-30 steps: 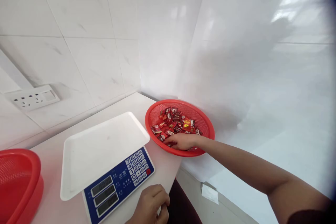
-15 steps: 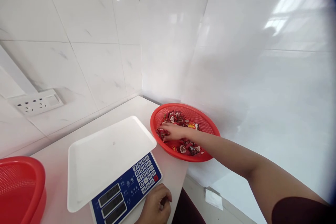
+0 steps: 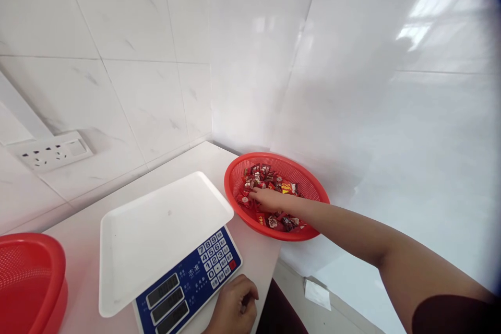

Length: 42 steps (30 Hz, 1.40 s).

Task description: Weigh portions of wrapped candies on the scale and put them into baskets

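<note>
A red mesh basket (image 3: 319, 199) holds several small red and dark wrapped candies (image 3: 276, 222). Inside it, my right hand (image 3: 268, 199) reaches down among the wrappers with its fingers bent and closed on candies; the fingertips are partly hidden. My left hand (image 3: 235, 305) rests at the near edge of the table by the scale keypad, its fingers curled in a loose fist with nothing visible in it. Between the two baskets stands a digital scale (image 3: 188, 284) with a blue panel, and its white weighing tray (image 3: 164, 229) bears nothing.
At the lower left is a second red basket (image 3: 58, 271), cut off by the frame. The white table (image 3: 211, 159) meets tiled walls in a corner. A power socket strip (image 3: 50, 151) is fixed to the left wall, and a white piece (image 3: 317, 294) lies on the floor.
My right hand has drawn slightly right within the basket, and its spread fingers have bent inward, uncovering candies at the left side. My left hand stays almost still.
</note>
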Each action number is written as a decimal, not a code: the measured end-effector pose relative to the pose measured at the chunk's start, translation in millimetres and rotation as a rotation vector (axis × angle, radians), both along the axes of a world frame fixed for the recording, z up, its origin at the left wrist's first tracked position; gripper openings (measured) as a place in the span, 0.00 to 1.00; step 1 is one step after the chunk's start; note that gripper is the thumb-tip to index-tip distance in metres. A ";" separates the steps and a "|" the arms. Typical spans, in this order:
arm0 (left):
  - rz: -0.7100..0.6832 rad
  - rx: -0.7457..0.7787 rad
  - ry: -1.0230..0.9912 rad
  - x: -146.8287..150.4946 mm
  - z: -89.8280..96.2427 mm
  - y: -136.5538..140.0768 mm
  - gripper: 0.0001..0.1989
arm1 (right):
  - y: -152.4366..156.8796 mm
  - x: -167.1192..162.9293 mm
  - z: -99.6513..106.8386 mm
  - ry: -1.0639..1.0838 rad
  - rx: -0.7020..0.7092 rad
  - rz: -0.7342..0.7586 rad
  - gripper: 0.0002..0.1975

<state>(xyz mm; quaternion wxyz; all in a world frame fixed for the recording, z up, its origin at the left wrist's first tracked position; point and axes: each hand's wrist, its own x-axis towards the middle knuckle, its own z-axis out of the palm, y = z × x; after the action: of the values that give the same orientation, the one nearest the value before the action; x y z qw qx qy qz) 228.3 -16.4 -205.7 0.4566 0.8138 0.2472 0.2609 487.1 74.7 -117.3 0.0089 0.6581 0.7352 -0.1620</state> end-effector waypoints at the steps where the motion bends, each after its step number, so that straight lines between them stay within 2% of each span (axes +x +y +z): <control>1: 0.003 -0.003 -0.002 0.0 0.5 -0.2 0.11 | -1.2 7.3 3.1 0.022 0.016 -0.042 0.18; 5: 0.006 -0.002 0.012 -1.0 6.1 -0.5 0.11 | -6.4 32.4 18.0 0.170 0.079 -0.213 0.15; 9: -0.008 0.016 0.029 -2.5 10.9 1.1 0.11 | -14.3 44.0 30.5 0.400 0.129 -0.289 0.16; 13: -0.011 0.025 0.029 -3.6 9.5 1.9 0.11 | -22.5 41.8 36.1 0.599 0.193 -0.334 0.16; 17: 0.012 -0.010 -0.022 -3.8 8.8 -1.2 0.07 | -35.0 20.8 48.1 0.794 0.237 -0.383 0.15; 20: 0.122 -0.165 -0.141 -2.9 19.8 -3.1 0.07 | -52.6 -11.0 61.9 1.129 0.212 -0.370 0.15; 23: 0.214 -0.465 -0.361 -2.9 45.7 -0.5 0.17 | -73.8 -49.2 67.9 1.363 0.137 -0.278 0.14; 26: 0.243 -0.669 -0.572 -7.1 76.5 6.3 0.22 | -89.2 -83.4 59.3 1.449 0.047 -0.181 0.13; 29: 0.308 -0.716 -0.589 -17.1 96.6 12.2 0.17 | -92.7 -109.3 40.5 1.515 -0.007 -0.169 0.13; 32: 0.443 -0.625 -0.561 -31.8 102.3 15.3 0.10 | -87.2 -126.5 23.7 1.679 -0.106 -0.258 0.16; 35: 0.589 -0.369 -0.544 -48.5 103.9 19.1 0.08 | -80.1 -135.2 16.8 1.788 -0.178 -0.335 0.22; 38: 0.721 -0.097 -0.467 -61.8 109.6 24.8 0.06 | -75.1 -138.3 18.0 1.821 -0.153 -0.337 0.26; 40: 0.780 -0.010 -0.398 -66.8 114.3 27.7 0.06 | -72.8 -139.5 20.5 1.832 -0.127 -0.301 0.27; 42: 0.799 0.016 -0.351 -68.7 117.2 28.5 0.07 | -71.3 -141.0 22.9 1.821 -0.105 -0.262 0.31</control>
<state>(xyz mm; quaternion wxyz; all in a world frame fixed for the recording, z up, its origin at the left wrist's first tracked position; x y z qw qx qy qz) 159.6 12.1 -88.5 0.3486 0.6010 0.4593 0.5534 346.2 3.4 -94.3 -0.5617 0.3535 0.3697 -0.6503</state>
